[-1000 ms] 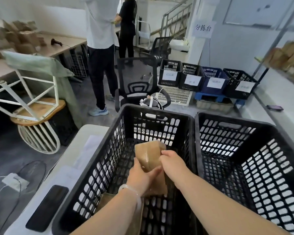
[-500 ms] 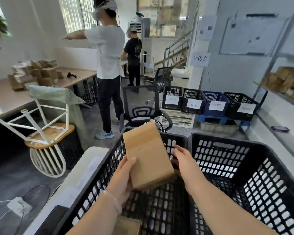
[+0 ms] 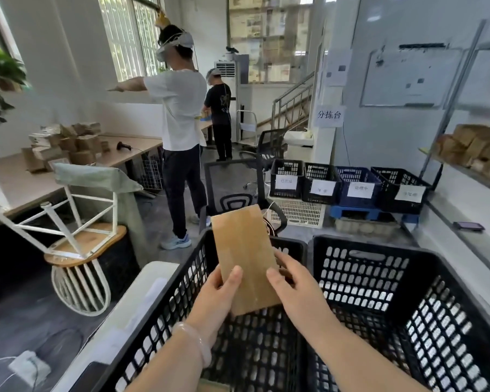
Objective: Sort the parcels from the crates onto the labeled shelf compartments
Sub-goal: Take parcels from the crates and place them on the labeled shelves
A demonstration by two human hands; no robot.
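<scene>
A flat brown cardboard parcel [image 3: 245, 250] is held upright above the left black crate [image 3: 178, 301]. My left hand [image 3: 218, 298] grips its lower left edge and my right hand [image 3: 294, 292] grips its lower right edge. A second black crate [image 3: 436, 278] stands directly to the right and looks empty. Another brown parcel [image 3: 214, 387] shows at the bottom of the left crate. A metal shelf [image 3: 464, 165] at the far right carries several brown parcels [image 3: 475, 148].
Labeled bins [image 3: 348, 185] line the floor ahead by the wall. A black office chair [image 3: 232, 190] stands just beyond the crates. Two people [image 3: 181, 131] stand at the left desk with stacked boxes [image 3: 63, 145]. An upturned white stool [image 3: 79, 239] lies left. A phone [image 3: 468, 226] rests on the right ledge.
Both hands have lifted the parcel up out of the left crate. My view has tilted upward, showing more of the room.
</scene>
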